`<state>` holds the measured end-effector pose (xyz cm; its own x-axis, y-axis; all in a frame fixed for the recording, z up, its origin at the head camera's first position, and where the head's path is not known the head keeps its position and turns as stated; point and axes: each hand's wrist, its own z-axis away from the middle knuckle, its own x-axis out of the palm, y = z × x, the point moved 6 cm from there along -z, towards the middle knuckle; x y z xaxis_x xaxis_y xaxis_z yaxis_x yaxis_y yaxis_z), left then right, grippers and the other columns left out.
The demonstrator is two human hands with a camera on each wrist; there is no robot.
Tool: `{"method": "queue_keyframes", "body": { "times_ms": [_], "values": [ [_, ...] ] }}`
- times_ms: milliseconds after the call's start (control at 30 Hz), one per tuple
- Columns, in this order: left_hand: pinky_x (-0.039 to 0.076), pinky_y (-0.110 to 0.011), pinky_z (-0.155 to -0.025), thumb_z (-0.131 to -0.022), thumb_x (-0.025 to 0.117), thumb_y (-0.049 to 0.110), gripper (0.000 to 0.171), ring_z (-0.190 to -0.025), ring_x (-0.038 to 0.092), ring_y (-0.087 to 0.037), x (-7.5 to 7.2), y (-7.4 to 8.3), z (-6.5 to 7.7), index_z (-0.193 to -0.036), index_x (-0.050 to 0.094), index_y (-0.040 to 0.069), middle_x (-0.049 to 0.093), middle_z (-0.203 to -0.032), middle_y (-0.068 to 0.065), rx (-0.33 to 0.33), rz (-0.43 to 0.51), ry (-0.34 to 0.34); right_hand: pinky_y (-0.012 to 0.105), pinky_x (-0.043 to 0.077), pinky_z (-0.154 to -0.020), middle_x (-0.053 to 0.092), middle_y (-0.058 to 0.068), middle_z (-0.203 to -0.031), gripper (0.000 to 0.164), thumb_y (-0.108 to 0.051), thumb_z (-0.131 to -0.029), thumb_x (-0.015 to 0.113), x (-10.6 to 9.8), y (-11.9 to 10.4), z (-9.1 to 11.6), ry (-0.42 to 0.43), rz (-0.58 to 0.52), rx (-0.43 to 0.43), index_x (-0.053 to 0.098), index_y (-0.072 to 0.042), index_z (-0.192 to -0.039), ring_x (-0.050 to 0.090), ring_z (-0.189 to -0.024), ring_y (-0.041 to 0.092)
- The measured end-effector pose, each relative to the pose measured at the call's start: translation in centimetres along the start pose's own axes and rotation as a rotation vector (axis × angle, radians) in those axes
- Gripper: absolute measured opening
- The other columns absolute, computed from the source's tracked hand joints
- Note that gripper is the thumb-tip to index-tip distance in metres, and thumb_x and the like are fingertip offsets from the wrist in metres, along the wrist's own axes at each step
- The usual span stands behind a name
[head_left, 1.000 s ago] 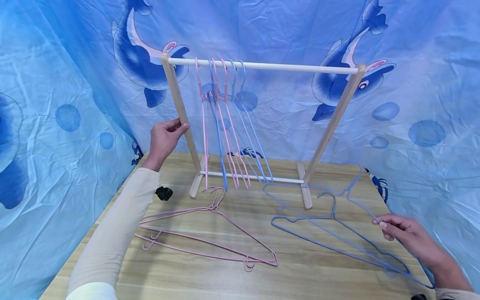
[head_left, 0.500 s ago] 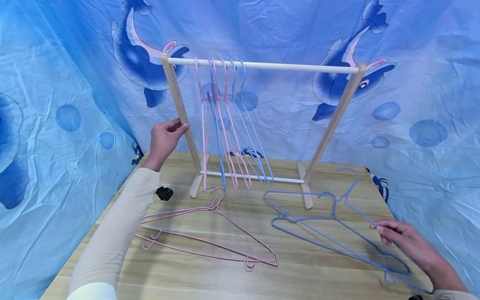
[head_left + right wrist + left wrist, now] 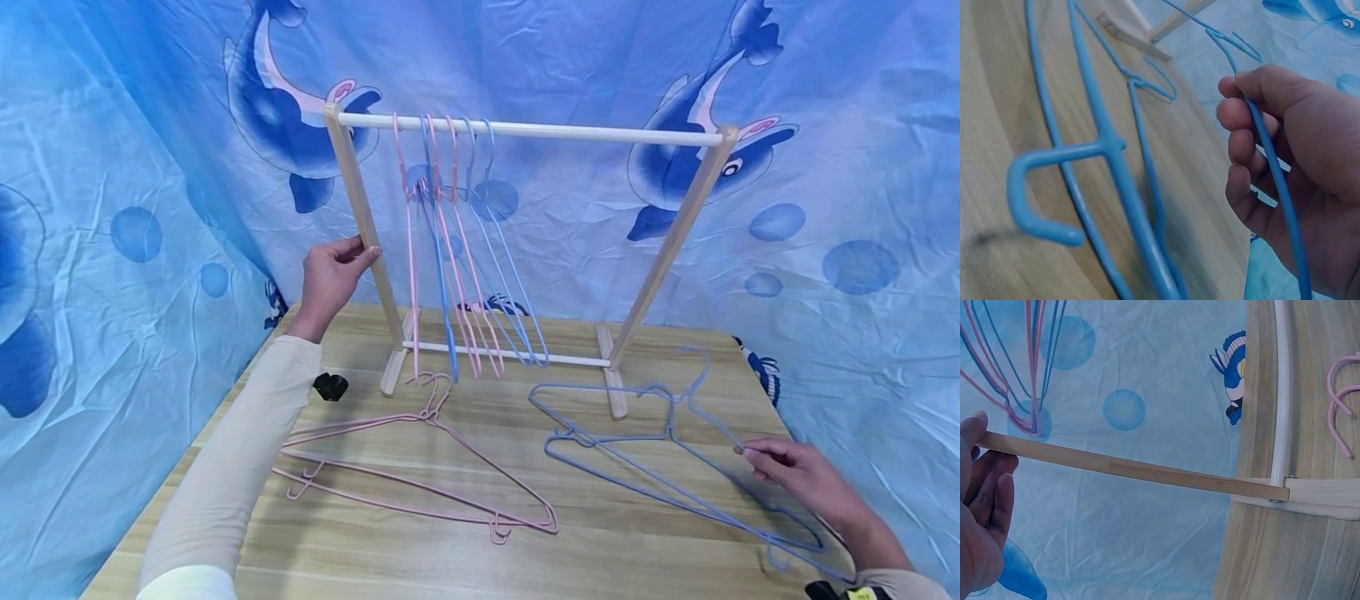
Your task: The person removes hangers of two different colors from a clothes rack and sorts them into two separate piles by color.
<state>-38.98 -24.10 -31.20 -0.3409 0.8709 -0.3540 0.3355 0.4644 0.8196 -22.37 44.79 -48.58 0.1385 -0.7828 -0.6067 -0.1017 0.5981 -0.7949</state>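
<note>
With thumb and fingers, my left hand grips the left wooden post of a small clothes rack. In the left wrist view that post runs from the fingers down to its foot. On the right, my right hand pinches the sloping shoulder of a blue hanger. Beneath and partly behind it, a second blue hanger lies on the table. Several pink and blue hangers hang on the left half of the white rod. Pink hangers lie overlapping on the table at front left.
The wooden table stands against a blue curtain printed with dolphins. A small black object lies near the rack's left foot. The rack's right foot is close behind the blue hangers.
The held blue hanger has swung, its hook dipping slightly and its far end tilting lower, as my right hand shifts a little left. My left hand stays on the post.
</note>
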Motion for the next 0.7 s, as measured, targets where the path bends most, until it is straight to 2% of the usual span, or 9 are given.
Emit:
{"method": "queue_keyframes", "body": {
  "times_ms": [100,167,300,400,467,700],
  "values": [
    [0.057,-0.022,-0.083,-0.095,0.073,0.04,0.045,-0.103,0.073,-0.019,0.0,-0.1,0.0,-0.131,0.071,0.013,0.075,-0.117,-0.015,0.004,0.008,-0.001,0.025,0.06,-0.069,0.068,-0.026,-0.104,0.026,-0.007,-0.103,0.062,0.2,0.3,-0.2,0.014,0.002,-0.029,0.068,0.015,-0.117,0.069,-0.088,0.001],
    [0.058,-0.023,-0.085,-0.095,0.073,0.041,0.045,-0.103,0.073,-0.018,0.1,-0.1,0.0,-0.131,0.071,0.013,0.075,-0.118,-0.015,0.002,0.008,-0.002,0.025,0.06,-0.069,0.068,-0.026,-0.104,0.026,-0.005,-0.102,0.063,0.4,0.5,-0.3,0.026,0.006,-0.037,0.068,0.016,-0.115,0.069,-0.089,0.0],
    [0.058,-0.025,-0.087,-0.095,0.073,0.042,0.046,-0.103,0.073,-0.017,0.1,-0.1,0.0,-0.131,0.071,0.013,0.074,-0.119,-0.015,-0.003,0.005,-0.005,0.023,0.058,-0.069,0.072,-0.015,-0.103,0.026,-0.008,-0.102,0.064,0.8,0.8,-0.4,0.033,0.051,-0.036,0.068,0.014,-0.115,0.068,-0.088,-0.001],
    [0.058,-0.025,-0.087,-0.095,0.073,0.041,0.046,-0.103,0.073,-0.017,0.1,0.0,0.0,-0.131,0.071,0.013,0.074,-0.119,-0.016,-0.002,0.001,-0.004,0.023,0.054,-0.065,0.074,-0.006,-0.099,0.026,-0.013,-0.102,0.065,0.9,1.3,-0.5,0.057,0.109,-0.027,0.071,0.009,-0.115,0.064,-0.082,-0.001],
    [0.058,-0.025,-0.087,-0.095,0.073,0.041,0.047,-0.103,0.073,-0.017,0.1,0.0,-0.1,-0.131,0.071,0.013,0.074,-0.119,-0.016,0.002,-0.002,-0.002,0.023,0.051,-0.061,0.073,-0.005,-0.095,0.025,-0.015,-0.102,0.066,1.0,1.6,-0.6,0.079,0.145,-0.035,0.073,0.006,-0.113,0.06,-0.076,-0.001],
    [0.058,-0.024,-0.086,-0.094,0.074,0.042,0.047,-0.103,0.073,-0.017,0.1,-0.2,-0.1,-0.131,0.071,0.013,0.074,-0.119,-0.015,-0.006,-0.003,0.001,0.021,0.047,-0.061,0.071,-0.017,-0.093,0.015,-0.008,-0.097,0.071,1.6,2.3,-0.7,0.134,0.182,-0.111,0.075,0.003,-0.106,0.057,-0.076,-0.002]
  ]
}}
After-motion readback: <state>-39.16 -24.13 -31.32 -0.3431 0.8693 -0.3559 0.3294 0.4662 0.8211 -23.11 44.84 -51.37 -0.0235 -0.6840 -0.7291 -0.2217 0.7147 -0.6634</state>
